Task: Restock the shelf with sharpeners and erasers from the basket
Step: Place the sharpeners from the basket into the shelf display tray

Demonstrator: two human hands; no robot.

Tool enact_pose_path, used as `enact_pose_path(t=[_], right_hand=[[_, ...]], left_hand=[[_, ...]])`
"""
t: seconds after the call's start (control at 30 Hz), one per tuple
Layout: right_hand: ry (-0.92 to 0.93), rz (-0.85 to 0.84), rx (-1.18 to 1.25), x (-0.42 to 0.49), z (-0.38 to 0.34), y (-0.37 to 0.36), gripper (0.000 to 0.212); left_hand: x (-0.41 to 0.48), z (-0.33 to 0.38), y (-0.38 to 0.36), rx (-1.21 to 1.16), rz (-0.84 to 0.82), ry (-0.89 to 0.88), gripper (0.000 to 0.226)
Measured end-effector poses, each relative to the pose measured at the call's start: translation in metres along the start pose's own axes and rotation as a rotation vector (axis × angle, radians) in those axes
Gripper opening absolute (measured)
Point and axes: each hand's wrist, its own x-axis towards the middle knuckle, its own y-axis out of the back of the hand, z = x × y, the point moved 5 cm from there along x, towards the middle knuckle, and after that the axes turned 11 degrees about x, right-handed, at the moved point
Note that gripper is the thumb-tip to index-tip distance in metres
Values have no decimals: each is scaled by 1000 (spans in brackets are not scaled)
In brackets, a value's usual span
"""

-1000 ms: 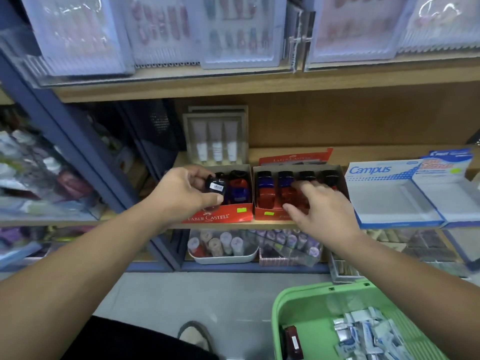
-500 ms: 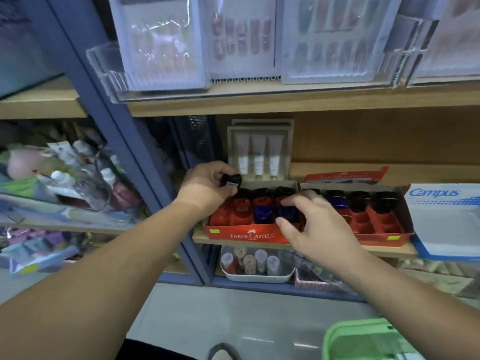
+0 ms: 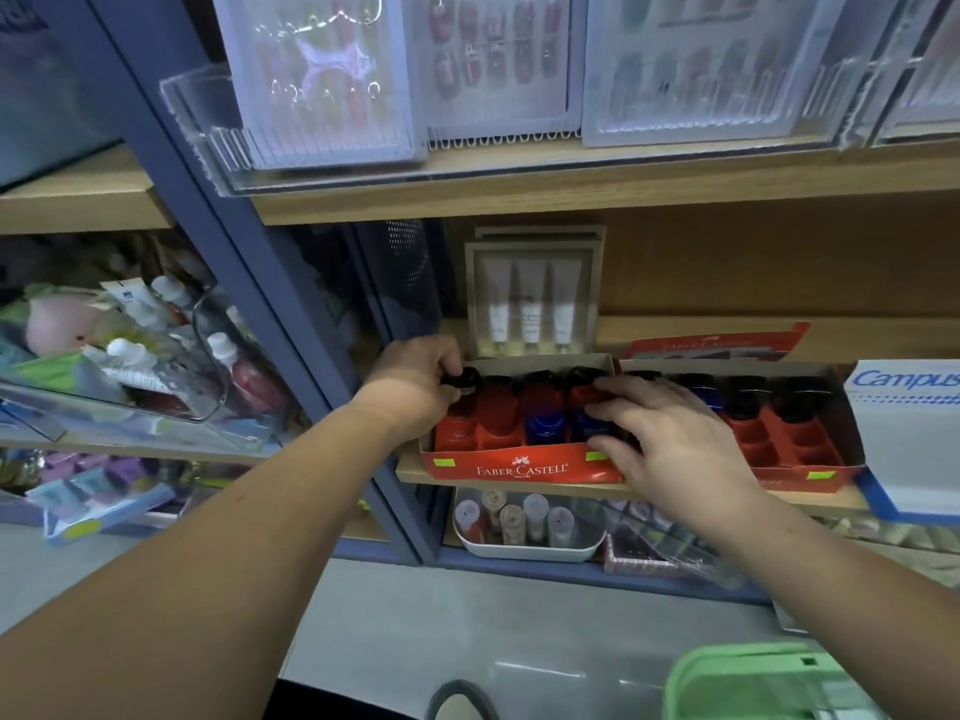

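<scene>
Two red Faber-Castell display boxes stand side by side on the wooden shelf. The left box (image 3: 519, 467) holds red and blue sharpeners with black lids. My left hand (image 3: 415, 379) grips a black-lidded sharpener (image 3: 464, 380) over the box's far-left slot. My right hand (image 3: 670, 439) rests on the front right corner of the left box, fingers spread over a blue sharpener (image 3: 589, 426). The right box (image 3: 795, 449) has several dark sharpeners at the back and open red slots in front. A corner of the green basket (image 3: 748, 683) shows at the bottom right.
A white and blue Campus box (image 3: 909, 433) sits right of the red boxes. A pack of white tubes (image 3: 532, 298) stands behind them. A blue shelf post (image 3: 249, 283) runs left of my left hand. Small bins fill the shelf below.
My left hand has lowered the sharpener to the left box's far-left slot. My right hand has slid along to that box's right front corner. The view tilted up, hiding most of the basket.
</scene>
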Motion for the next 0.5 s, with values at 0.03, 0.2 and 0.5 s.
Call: enact_pose_path(t=[0.03,0.2,0.5], right_hand=[[-1,-4,2,1,0,0,32],[-20,-45,-23,5,-1,-2,36],[-46,-70,21,3,1,-1,46]], left_hand=[[-1,1,1,25,-22,-6,28],[-4,7,0,170,-97,-67,38],[-3,12,4,334,-46,-117,9]])
